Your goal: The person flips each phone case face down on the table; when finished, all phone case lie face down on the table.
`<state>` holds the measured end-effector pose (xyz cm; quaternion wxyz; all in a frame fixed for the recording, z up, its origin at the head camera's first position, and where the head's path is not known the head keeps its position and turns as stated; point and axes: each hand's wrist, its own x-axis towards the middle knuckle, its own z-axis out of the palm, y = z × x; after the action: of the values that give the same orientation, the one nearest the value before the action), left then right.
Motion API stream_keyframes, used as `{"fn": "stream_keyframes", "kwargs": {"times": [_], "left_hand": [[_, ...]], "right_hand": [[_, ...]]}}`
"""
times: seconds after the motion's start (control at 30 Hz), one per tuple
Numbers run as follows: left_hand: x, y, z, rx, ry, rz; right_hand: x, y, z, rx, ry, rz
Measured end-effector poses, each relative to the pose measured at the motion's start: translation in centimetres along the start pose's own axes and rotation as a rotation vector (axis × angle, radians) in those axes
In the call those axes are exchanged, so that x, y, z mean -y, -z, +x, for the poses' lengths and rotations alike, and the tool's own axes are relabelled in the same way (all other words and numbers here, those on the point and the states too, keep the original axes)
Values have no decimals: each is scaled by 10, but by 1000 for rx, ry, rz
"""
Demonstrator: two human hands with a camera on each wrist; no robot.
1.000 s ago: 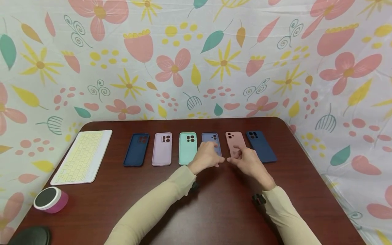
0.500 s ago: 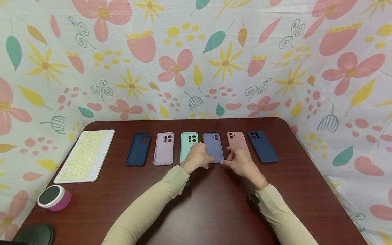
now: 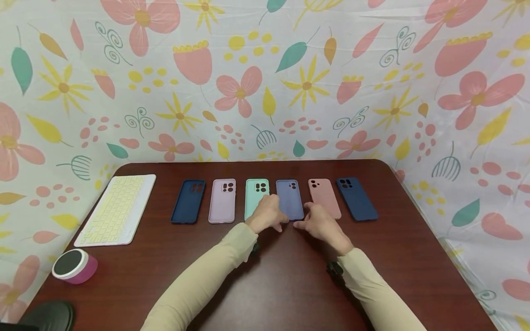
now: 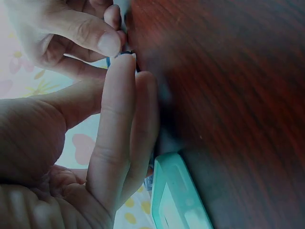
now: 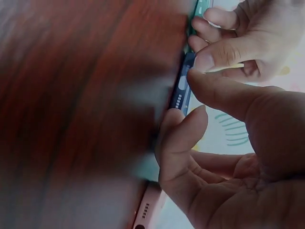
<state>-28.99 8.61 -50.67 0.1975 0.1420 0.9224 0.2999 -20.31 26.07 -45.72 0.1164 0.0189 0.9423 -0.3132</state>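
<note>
Periwinkle phone case (image 3: pixel 290 202) lies lengthwise from near to far, between mint case (image 3: pixel 252 193) and pink case (image 3: pixel 324 195). Left hand (image 3: pixel 267 214) and right hand (image 3: pixel 322 225) are at its near end, equally close, thumbs and fingers apart; covered by fingers, exact contact is hard to see.

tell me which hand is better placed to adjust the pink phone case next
Probably right: in the head view the right hand overlaps the pink case, while the left hand overlaps the mint case, two places over.
</note>
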Motion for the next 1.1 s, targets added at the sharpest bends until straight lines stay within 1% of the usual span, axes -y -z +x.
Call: {"fn": "stream_keyframes", "kwargs": {"times": [0.2,0.27,0.3,0.5,0.57,0.6,0.73,0.8,0.9,0.97,1.0,1.03,1.1], "left_hand": [[-3,0,2,23,14,36],[-4,0,2,27,20,38],[-4,0,3,29,22,33],[-4,0,3,41,17,13],[-4,0,3,48,11,3],[-4,-1,3,52,8,1],[-3,0,1,64,-1,-34],[-5,0,-3,52,-4,-46],[-9,2,-10,30,-9,-85],[-13,5,-16,30,-7,-108],[-13,4,-15,22,-6,-112],[-14,6,-17,31,-2,-129],[-14,5,-17,24,4,-147]], "right_hand": [[-7,-9,18,-8,-17,-95],[-13,-13,26,-23,-11,-122],[-13,-13,27,-21,-15,-121],[-33,-25,47,-19,-20,-133],[-32,-24,46,-7,-14,-118],[-27,-21,41,1,-16,-96],[-4,-6,16,33,-31,17],[6,0,5,33,-40,52],[9,3,0,17,-38,62],[11,5,-2,1,-32,58],[12,6,-2,-8,-31,57],[12,6,-2,-16,-31,56],[13,8,-2,-25,-35,57]]}}
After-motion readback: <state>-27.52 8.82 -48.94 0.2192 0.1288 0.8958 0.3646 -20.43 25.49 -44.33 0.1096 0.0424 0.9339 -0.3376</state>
